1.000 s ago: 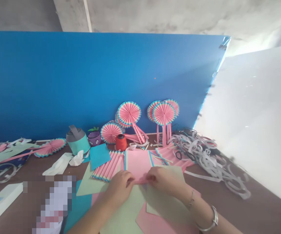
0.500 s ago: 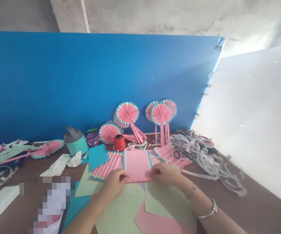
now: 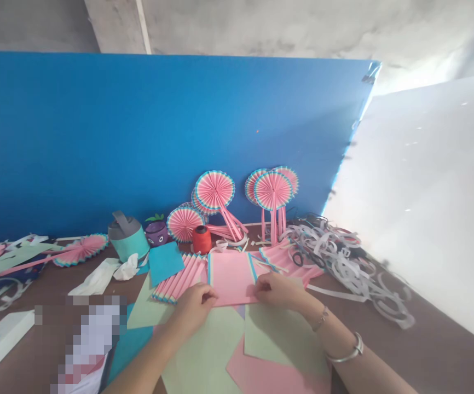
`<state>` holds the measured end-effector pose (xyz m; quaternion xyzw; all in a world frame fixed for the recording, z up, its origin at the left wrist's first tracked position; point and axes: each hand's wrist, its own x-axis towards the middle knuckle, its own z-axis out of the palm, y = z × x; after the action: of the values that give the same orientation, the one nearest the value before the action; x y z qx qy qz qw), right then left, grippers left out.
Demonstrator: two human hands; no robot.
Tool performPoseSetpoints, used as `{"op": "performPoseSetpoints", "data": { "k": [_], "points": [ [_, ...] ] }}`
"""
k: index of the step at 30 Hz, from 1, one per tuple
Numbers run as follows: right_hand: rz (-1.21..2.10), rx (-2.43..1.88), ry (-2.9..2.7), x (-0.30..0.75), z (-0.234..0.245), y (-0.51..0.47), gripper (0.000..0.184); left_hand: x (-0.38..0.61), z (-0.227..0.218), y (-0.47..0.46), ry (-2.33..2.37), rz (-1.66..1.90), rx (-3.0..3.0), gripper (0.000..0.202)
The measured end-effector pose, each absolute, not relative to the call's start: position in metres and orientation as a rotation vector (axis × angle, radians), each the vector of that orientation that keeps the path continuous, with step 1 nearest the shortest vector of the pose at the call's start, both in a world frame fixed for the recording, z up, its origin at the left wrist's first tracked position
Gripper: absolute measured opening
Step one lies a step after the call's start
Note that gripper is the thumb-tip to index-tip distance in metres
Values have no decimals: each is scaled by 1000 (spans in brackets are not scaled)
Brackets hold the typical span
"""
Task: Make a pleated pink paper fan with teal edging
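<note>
A pink sheet of paper (image 3: 232,276) with blue and cream stripes along its left and right sides lies in front of me, its near edge folded in a narrow strip. My left hand (image 3: 198,303) pinches that edge at the left corner. At the right corner my right hand (image 3: 276,290) grips the same edge, fingers curled; the fingertips are partly hidden. Pleated pink paper (image 3: 181,279) rests just left of the sheet, and another pleated piece (image 3: 308,268) lies to its right. Beneath are pale green sheets (image 3: 204,350) and a pink sheet (image 3: 278,372).
Finished round paper fans (image 3: 215,190) lean against the blue partition (image 3: 138,137). A red thread spool (image 3: 201,239), a purple pot (image 3: 156,233) and a teal jug (image 3: 128,238) stand behind. Tangled white paper strips (image 3: 344,262) heap at right, with scissors (image 3: 298,259) beside them.
</note>
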<state>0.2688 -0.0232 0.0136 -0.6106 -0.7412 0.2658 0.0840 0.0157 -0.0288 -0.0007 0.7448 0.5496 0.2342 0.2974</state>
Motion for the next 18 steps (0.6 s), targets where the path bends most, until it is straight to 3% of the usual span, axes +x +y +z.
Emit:
{"op": "performPoseSetpoints", "data": {
  "k": [18],
  "points": [
    [770, -1812, -2216, 266, 18, -25, 15, 20, 11, -36, 1480, 576, 1962, 19]
  ]
}}
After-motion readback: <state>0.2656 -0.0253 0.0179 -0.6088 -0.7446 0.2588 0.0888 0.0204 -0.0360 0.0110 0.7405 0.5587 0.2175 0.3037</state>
